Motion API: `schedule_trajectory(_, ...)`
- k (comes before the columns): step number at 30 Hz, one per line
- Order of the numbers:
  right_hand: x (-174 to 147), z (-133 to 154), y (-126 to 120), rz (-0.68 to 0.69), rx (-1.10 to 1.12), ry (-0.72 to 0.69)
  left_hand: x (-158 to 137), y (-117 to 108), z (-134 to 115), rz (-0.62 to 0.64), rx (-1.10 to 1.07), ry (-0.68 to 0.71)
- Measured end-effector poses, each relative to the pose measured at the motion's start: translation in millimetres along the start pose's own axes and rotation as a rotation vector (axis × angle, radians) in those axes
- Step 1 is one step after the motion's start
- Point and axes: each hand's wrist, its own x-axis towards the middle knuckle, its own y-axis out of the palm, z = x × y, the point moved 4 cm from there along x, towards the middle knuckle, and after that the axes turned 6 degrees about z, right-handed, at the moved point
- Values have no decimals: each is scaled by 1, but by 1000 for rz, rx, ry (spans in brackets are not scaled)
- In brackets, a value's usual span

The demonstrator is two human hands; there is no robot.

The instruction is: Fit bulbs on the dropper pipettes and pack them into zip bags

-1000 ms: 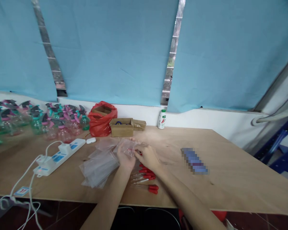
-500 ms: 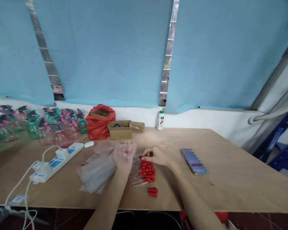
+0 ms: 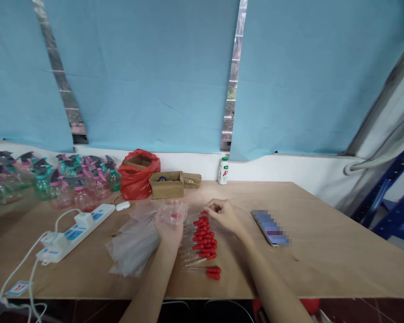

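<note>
Many spray bottles (image 3: pixel 84 199) crowd the far left, well apart from the hands, so they pose little risk; the power strip (image 3: pixel 74 231) sits nearer, and a sweeping left forearm might knock it. Next come clear pouches (image 3: pixel 131 246), loosely overlapped on the table (image 3: pixel 323 251); being thin and light, they could cling together or slide if the arm beside them drags. The left hand (image 3: pixel 169 231) is over their right end, fingers curled around a held pouch (image 3: pixel 181 211) with something red showing in it. That film looks limp, so a loose pinch could let its mouth fold shut or its contents slip out. Just right lie the droppers (image 3: pixel 204 242), in an uneven column, red bulbs rightward, clear stems leftward; packed so closely, one pulled carelessly could roll its neighbours out of line, and the slim stems might catch on film. The right hand (image 3: pixel 224 215) is at the column's far end, thumb and fingertips bent together beside a red bulb; whether they grip it, I cannot tell. The phone (image 3: pixel 271 228) lies clear of that arm, though a wide elbow swing could nudge it.
</note>
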Motion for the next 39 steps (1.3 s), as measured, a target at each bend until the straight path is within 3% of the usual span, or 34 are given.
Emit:
schedule_trajectory(3,-1,0,-6,-144,60,-32,2,-1,-1,-1,-7,22)
schedule_trajectory(8,-2,3,-1,-148,65,-54,4,-3,1,31,-31,3)
schedule_trajectory(14,-5,8,-8,-259,56,-129,8,-10,1,-8,-42,-5)
schedule_trajectory(18,-5,11,-3,-217,81,-140,6,-6,2,11,-47,-11)
schedule_trajectory(23,-2,13,20,-26,108,-112,-4,6,12,164,23,-59)
schedule_trajectory(26,-1,10,34,22,0,-135,-11,13,20,226,83,-94)
schedule_trajectory(32,-1,3,52,-33,-146,-211,-24,22,31,226,130,-213)
schedule_trajectory(39,-2,6,53,-114,-216,-242,-29,25,35,192,92,-273)
